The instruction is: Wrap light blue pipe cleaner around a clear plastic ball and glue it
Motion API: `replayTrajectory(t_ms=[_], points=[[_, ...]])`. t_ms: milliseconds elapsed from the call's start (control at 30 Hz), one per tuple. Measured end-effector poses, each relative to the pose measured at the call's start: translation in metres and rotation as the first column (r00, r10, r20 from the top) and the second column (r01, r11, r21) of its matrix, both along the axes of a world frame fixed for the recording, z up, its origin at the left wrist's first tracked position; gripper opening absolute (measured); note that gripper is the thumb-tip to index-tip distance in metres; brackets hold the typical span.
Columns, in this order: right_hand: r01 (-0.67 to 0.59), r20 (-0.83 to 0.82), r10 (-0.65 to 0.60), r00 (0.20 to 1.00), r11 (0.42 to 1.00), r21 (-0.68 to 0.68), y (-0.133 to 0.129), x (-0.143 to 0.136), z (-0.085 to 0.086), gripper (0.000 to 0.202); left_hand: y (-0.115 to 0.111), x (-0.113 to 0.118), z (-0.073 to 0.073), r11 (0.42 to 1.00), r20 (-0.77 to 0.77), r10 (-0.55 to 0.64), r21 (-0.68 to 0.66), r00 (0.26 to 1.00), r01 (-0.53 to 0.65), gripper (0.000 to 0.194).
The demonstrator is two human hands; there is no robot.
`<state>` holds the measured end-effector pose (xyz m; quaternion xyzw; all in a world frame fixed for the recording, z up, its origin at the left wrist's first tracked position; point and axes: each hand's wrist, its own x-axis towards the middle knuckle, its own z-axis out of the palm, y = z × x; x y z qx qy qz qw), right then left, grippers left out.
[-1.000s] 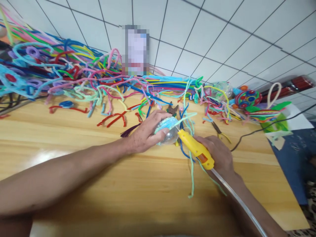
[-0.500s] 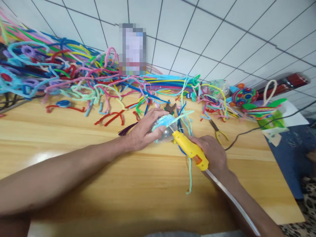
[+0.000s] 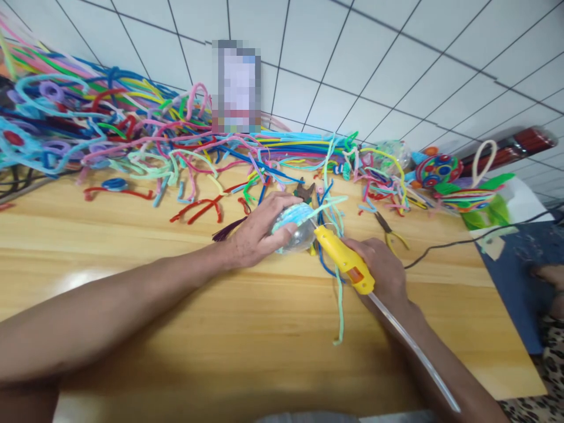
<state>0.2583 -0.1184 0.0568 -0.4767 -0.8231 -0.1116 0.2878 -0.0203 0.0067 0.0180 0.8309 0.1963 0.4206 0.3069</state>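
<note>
My left hand (image 3: 259,232) is wrapped round a clear ball (image 3: 302,238), whose upper part is covered with blue and light green pipe cleaner. A loose light green strand (image 3: 330,202) sticks out from it to the right. In my right hand (image 3: 381,270) is a yellow glue gun (image 3: 343,258), with a clear glue stick (image 3: 414,349) trailing from its back end. The gun's nozzle points at the ball's right side, close to the green strand; whether it touches cannot be made out. Another green strand (image 3: 340,311) hangs down across the table below the gun.
Tangled colourful pipe cleaners (image 3: 145,129) line the back of the wooden table (image 3: 220,352). Pliers with yellow handles (image 3: 390,232) and a black cable (image 3: 458,242) lie at the right. A person's foot (image 3: 549,275) shows at the right edge.
My right hand and the glue gun have shifted slightly right and up, and the nozzle has drawn back a little along the ball. My left hand holds nearly still.
</note>
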Motion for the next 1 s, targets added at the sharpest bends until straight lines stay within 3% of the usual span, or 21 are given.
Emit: replayTrajectory(t_ms=[233, 500, 633, 800, 1000], points=[[-0.02, -0.002, 0.02, 1.0, 1.0, 0.021, -0.001, -0.001, 0.001, 0.031, 0.0, 0.0, 0.0, 1.0, 0.009, 0.002, 0.001, 1.0, -0.002, 0.042], [-0.038, 0.024, 0.04, 0.999, 0.997, -0.068, -0.003, -0.002, 0.001, 0.046, 0.0, 0.001, 0.0, 1.0, -0.012, 0.003, 0.0, 1.0, -0.003, 0.041], [-0.027, 0.033, 0.03, 0.999, 0.997, -0.072, -0.004, 0.002, -0.004, 0.041, 0.0, 0.001, 0.0, 1.0, 0.005, -0.004, 0.001, 1.0, 0.004, 0.04], [0.061, 0.133, -0.037, 0.99, 0.982, -0.177, -0.008, 0.012, -0.007, 0.039, 0.0, 0.001, 0.0, 1.0, 0.012, -0.006, -0.006, 1.0, 0.007, 0.04], [0.023, 0.111, -0.006, 0.994, 0.988, -0.155, -0.007, 0.015, -0.005, 0.035, 0.0, 0.002, -0.001, 1.0, 0.018, -0.002, -0.02, 1.0, 0.002, 0.041]])
